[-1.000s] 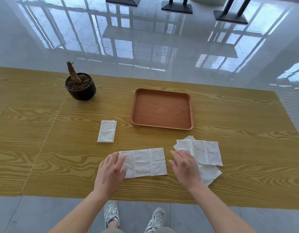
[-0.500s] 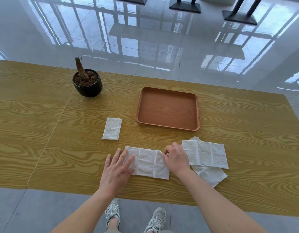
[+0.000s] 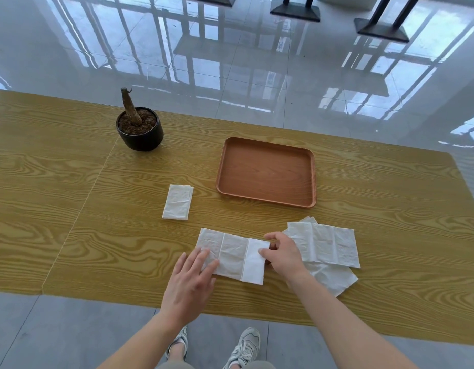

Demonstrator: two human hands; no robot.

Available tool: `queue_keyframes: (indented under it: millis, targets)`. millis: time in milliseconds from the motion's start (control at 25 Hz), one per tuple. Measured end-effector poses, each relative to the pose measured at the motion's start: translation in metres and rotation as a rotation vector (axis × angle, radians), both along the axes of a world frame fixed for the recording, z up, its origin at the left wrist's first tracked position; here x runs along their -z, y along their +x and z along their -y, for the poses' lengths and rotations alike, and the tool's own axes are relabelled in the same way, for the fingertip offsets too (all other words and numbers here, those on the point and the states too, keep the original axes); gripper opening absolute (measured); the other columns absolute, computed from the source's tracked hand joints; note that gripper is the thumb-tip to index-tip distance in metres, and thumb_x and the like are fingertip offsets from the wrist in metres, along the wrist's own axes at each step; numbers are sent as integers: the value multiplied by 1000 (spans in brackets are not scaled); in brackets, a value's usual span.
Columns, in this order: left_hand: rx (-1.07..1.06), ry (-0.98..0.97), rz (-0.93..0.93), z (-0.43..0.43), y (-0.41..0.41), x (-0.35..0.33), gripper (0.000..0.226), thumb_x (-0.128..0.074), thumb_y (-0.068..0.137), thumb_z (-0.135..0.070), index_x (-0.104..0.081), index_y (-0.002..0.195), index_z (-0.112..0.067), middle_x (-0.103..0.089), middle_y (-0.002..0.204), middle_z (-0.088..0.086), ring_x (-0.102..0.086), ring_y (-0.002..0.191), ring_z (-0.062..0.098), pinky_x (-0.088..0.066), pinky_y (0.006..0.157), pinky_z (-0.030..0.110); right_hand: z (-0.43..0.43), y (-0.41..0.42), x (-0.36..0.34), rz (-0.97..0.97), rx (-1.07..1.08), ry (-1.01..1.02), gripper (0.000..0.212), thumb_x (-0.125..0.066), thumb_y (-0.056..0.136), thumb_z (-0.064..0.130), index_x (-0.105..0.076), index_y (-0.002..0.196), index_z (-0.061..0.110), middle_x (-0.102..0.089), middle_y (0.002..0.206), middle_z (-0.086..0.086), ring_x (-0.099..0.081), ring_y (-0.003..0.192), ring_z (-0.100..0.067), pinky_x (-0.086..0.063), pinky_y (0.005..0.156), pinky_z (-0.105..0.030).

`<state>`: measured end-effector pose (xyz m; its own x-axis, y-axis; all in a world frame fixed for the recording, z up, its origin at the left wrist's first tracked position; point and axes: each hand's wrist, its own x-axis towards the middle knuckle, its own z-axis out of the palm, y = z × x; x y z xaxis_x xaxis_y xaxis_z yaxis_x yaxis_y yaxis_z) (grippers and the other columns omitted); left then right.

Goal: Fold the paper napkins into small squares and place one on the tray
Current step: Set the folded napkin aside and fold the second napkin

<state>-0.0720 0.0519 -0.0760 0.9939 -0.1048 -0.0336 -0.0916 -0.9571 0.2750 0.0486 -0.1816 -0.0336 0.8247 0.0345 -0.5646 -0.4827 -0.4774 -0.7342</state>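
A white napkin [image 3: 232, 255] folded into a long strip lies near the table's front edge. My left hand [image 3: 192, 279] rests flat on its left end with straight fingers. My right hand [image 3: 282, 253] pinches the strip's right end, which is lifted and turned over to the left. A small folded napkin [image 3: 178, 202] lies to the left of the brown tray [image 3: 305, 202], which holds nothing. Two unfolded napkins [image 3: 327, 245] lie stacked to the right of my right hand.
A black pot [image 3: 140, 134] with soil and a cut stem stands at the back left. The wooden table [image 3: 71, 209] ends just in front of my hands. Glossy tiled floor and table bases lie beyond the far edge.
My right hand moved left from the stack, took hold of the strip's right end and began turning it over to the left. My left hand stayed on the left end.
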Motion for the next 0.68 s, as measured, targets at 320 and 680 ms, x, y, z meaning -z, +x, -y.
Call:
queue_keyframes:
  millis: [320, 680]
  targets:
    - [28, 6, 1, -5, -1, 1, 40, -41, 94, -34, -59, 129, -25, -51, 148, 6, -42, 142, 27, -28, 115, 47, -29, -6, -5, 101, -83, 117, 15, -68, 93, 23, -65, 107, 22, -76, 85, 0, -73, 74, -14, -62, 70, -36]
    - [-161, -107, 26, -5, -5, -1, 39, -50, 91, -34, -62, 125, -18, -58, 136, 10, -50, 132, 31, -48, 100, 47, -12, -15, 7, 674, -1026, -532, 31, -53, 101, 23, -60, 130, 23, -45, 152, 3, -38, 138, -21, -39, 109, -39]
